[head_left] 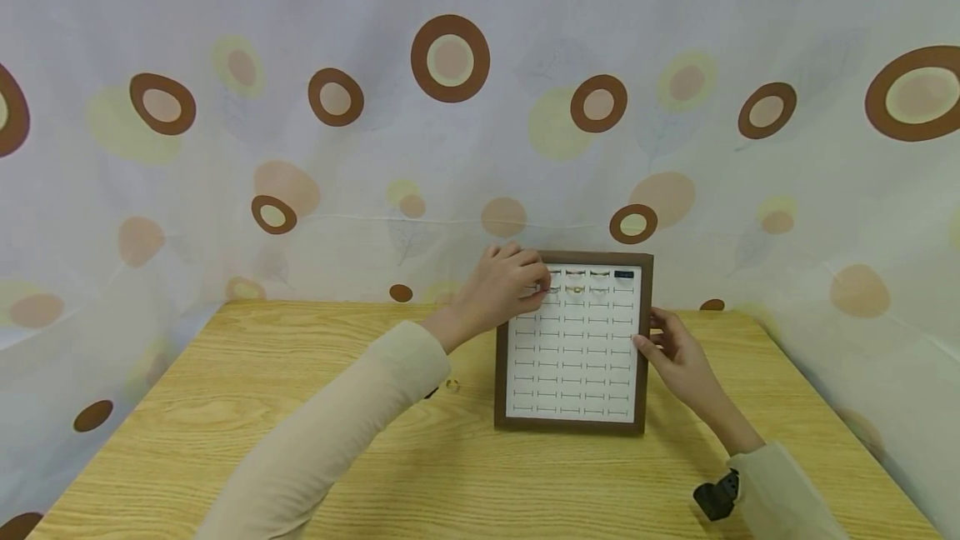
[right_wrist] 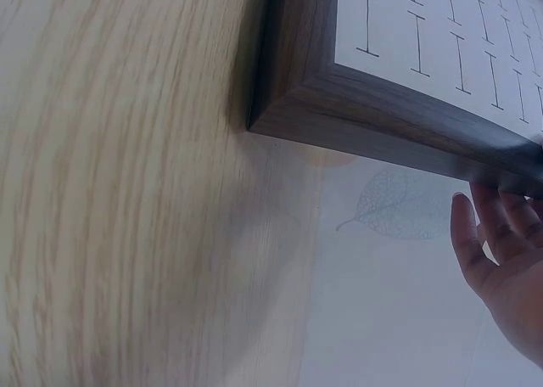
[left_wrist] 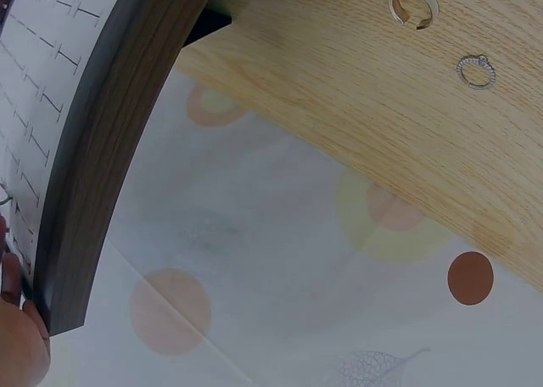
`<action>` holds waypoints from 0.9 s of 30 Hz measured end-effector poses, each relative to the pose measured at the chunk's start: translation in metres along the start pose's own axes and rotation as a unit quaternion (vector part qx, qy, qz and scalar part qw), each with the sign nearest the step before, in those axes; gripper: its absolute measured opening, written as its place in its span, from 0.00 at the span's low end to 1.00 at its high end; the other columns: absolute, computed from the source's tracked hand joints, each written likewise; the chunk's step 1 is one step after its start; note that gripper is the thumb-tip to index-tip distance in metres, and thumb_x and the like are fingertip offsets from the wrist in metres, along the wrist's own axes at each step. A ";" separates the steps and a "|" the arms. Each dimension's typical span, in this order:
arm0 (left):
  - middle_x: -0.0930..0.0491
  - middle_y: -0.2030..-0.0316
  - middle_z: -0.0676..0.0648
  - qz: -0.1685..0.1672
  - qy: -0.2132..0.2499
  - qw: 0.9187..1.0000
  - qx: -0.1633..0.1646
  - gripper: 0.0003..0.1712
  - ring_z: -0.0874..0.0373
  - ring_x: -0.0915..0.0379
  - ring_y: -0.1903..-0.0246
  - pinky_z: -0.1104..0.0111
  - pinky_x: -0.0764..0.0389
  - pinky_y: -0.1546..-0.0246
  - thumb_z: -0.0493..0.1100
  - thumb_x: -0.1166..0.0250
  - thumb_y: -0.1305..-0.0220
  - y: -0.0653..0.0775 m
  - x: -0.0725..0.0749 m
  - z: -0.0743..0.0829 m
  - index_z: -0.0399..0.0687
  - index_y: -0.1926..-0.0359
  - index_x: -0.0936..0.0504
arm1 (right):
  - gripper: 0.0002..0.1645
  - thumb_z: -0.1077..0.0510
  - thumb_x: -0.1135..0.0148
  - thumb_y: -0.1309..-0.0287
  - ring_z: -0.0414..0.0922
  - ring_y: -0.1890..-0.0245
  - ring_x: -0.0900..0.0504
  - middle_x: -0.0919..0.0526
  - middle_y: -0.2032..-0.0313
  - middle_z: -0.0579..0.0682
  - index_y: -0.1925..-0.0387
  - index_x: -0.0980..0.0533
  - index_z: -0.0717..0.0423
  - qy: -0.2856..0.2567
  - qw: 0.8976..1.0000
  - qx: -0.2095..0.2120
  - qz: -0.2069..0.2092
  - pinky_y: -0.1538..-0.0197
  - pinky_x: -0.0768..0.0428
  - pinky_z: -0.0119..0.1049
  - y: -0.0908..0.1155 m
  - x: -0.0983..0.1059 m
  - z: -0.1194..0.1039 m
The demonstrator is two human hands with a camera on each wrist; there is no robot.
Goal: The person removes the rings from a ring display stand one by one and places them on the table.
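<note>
A ring display board [head_left: 570,357] with a dark wooden frame and white slotted face stands upright, leaning slightly back, on the table. My left hand [head_left: 510,282] reaches over its upper left corner, thumb and fingers curled at a ring [head_left: 553,291] in the second row, which they partly cover. More rings [head_left: 576,290] sit in the two top rows, and a small dark piece [head_left: 623,274] fills the top right slot. My right hand [head_left: 678,357] grips the frame's right side, thumb on the front and fingers behind. The lower rows show only bare slits.
On the wooden table [head_left: 300,407], left of the board, lie a gold-toned open band [left_wrist: 414,7] and a silver ring with small stones [left_wrist: 477,71]. A black support [left_wrist: 208,27] juts out behind the frame. A patterned curtain [head_left: 450,182] hangs close behind the table.
</note>
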State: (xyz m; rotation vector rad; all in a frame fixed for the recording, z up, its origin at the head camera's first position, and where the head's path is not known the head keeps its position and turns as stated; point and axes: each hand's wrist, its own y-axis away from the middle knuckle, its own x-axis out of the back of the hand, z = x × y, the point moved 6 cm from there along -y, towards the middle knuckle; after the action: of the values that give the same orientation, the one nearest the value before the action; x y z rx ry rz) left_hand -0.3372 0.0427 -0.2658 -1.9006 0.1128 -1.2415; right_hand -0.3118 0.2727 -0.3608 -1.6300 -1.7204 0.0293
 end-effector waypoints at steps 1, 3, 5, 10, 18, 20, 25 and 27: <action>0.24 0.69 0.58 -0.001 0.003 1.000 0.001 0.02 0.61 0.36 0.70 0.68 0.41 0.67 0.44 0.37 0.44 0.000 0.000 0.000 0.58 0.71 0.22 | 0.28 0.66 0.51 0.38 0.26 0.60 0.28 0.29 0.50 0.63 0.38 0.44 0.67 0.001 1.000 0.000 0.000 0.60 0.27 0.19 0.000 0.000 0.000; 0.23 0.68 0.58 -0.007 0.014 1.000 0.003 0.02 0.61 0.36 0.69 0.68 0.41 0.67 0.44 0.37 0.44 -0.001 0.000 -0.001 0.58 0.70 0.22 | 0.28 0.66 0.51 0.38 0.26 0.60 0.29 0.29 0.50 0.63 0.38 0.43 0.67 0.003 1.000 0.001 0.000 0.60 0.27 0.19 0.000 0.000 -0.001; 0.23 0.67 0.58 -0.016 0.025 1.000 0.004 0.02 0.60 0.36 0.68 0.68 0.41 0.67 0.44 0.37 0.44 -0.001 0.001 -0.002 0.58 0.70 0.22 | 0.28 0.66 0.50 0.38 0.26 0.60 0.28 0.29 0.50 0.63 0.38 0.43 0.67 0.006 1.000 0.001 0.000 0.60 0.27 0.19 0.000 0.000 -0.001; 0.23 0.65 0.57 -0.038 0.041 0.998 0.003 0.02 0.60 0.35 0.66 0.68 0.40 0.68 0.44 0.36 0.45 -0.001 0.004 -0.003 0.58 0.70 0.22 | 0.28 0.65 0.50 0.38 0.26 0.60 0.28 0.29 0.51 0.63 0.38 0.43 0.67 0.014 1.000 -0.004 0.001 0.61 0.26 0.19 0.000 0.001 -0.002; 0.23 0.65 0.56 -0.049 0.065 0.997 0.017 0.01 0.59 0.33 0.63 0.66 0.35 0.64 0.44 0.36 0.46 0.009 0.013 -0.007 0.55 0.71 0.21 | 0.28 0.65 0.50 0.38 0.26 0.60 0.28 0.29 0.51 0.63 0.38 0.43 0.67 0.013 1.000 -0.006 0.000 0.61 0.26 0.19 0.000 0.001 -0.001; 0.23 0.66 0.56 -0.051 0.065 0.996 0.022 0.01 0.59 0.33 0.63 0.65 0.34 0.63 0.44 0.35 0.46 0.013 0.015 -0.009 0.55 0.71 0.20 | 0.28 0.64 0.50 0.38 0.26 0.61 0.28 0.29 0.51 0.63 0.38 0.43 0.68 0.016 1.000 -0.007 0.000 0.61 0.26 0.19 0.000 0.000 -0.001; 0.23 0.68 0.57 -0.063 0.054 0.996 0.039 0.02 0.59 0.33 0.65 0.66 0.34 0.63 0.43 0.34 0.47 0.029 0.018 -0.019 0.56 0.72 0.20 | 0.28 0.63 0.50 0.37 0.27 0.60 0.27 0.29 0.51 0.61 0.38 0.43 0.68 0.016 1.000 -0.006 0.003 0.61 0.26 0.19 0.001 0.000 0.001; 0.23 0.68 0.57 -0.068 0.051 0.995 0.046 0.02 0.59 0.33 0.66 0.66 0.34 0.63 0.43 0.34 0.48 0.037 0.018 -0.023 0.56 0.72 0.20 | 0.28 0.63 0.50 0.37 0.28 0.60 0.27 0.29 0.52 0.60 0.39 0.43 0.68 0.013 1.000 -0.003 0.008 0.61 0.26 0.19 0.001 -0.001 0.001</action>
State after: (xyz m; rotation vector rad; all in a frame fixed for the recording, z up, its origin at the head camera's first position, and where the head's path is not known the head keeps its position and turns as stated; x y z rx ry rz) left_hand -0.3333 -0.0040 -0.2749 -1.7914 -0.0213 -1.4113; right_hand -0.3121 0.2729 -0.3622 -1.6408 -1.6898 0.0098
